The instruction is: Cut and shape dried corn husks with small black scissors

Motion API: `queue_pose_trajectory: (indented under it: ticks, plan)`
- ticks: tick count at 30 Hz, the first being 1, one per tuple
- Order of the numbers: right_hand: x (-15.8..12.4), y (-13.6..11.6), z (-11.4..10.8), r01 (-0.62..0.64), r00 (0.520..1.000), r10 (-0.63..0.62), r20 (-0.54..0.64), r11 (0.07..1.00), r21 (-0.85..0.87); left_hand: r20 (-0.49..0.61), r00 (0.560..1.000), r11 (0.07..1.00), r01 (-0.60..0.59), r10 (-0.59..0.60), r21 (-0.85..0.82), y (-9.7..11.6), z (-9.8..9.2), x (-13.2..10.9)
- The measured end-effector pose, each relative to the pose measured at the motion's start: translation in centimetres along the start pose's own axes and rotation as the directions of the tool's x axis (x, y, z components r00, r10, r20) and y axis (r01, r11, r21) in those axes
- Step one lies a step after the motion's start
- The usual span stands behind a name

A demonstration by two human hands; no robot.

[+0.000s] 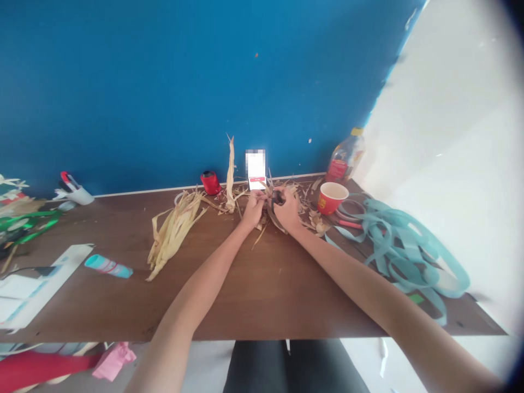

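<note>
My right hand (287, 208) is closed around dark-handled scissors (278, 197), whose blades point away from me toward the wall. Close beside it, my left hand (255, 205) pinches a thin strip of dried corn husk (268, 189) near the blades; I cannot tell whether they touch it. Husk scraps (303, 202) lie scattered around and under both hands. Left of them, a twisted piece of husk (231, 177) stands upright by the blue wall. Farther left lies a loose bundle of pale dried corn husks (176, 234).
Behind my hands, a phone (256, 168) leans on the wall, right of a red cylinder (210, 183). A red paper cup (332, 197), a plastic bottle (346, 158) and tangled teal ribbon (393, 240) occupy the right. At left are a blue roll (108, 266) and a white cup (81, 195).
</note>
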State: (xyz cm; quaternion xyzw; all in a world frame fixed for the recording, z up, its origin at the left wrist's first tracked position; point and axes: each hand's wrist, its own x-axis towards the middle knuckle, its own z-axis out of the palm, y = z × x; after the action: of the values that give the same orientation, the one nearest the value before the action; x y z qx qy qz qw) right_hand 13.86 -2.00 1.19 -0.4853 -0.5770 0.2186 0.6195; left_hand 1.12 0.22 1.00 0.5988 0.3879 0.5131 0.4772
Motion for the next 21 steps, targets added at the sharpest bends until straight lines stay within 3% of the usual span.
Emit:
queue_pose_trajectory:
  ticks: [5, 10, 16, 21]
  plan:
    - [-0.08, 0.13, -0.01, 0.018, 1.000, -0.018, -0.007, 1.000, -0.007, 0.055, 0.997, 0.998, -0.063, 0.061, 0.028, -0.83, -0.17, 0.27]
    - [-0.20, 0.29, -0.02, 0.030, 0.999, -0.031, -0.033, 0.999, -0.040, 0.080, 0.992, 0.980, -0.107, 0.095, 0.168, -0.78, -0.31, 0.32]
    - [-0.27, 0.54, 0.02, 0.036, 0.999, -0.039, -0.034, 0.997, -0.071, 0.015, 0.993, 0.925, -0.114, 0.116, 0.363, -0.30, -0.66, 0.18]
    - [-0.32, 0.66, 0.01, 0.046, 0.999, -0.046, -0.008, 0.996, -0.081, -0.009, 0.996, 0.942, -0.080, 0.088, 0.326, -0.18, -0.56, 0.06]
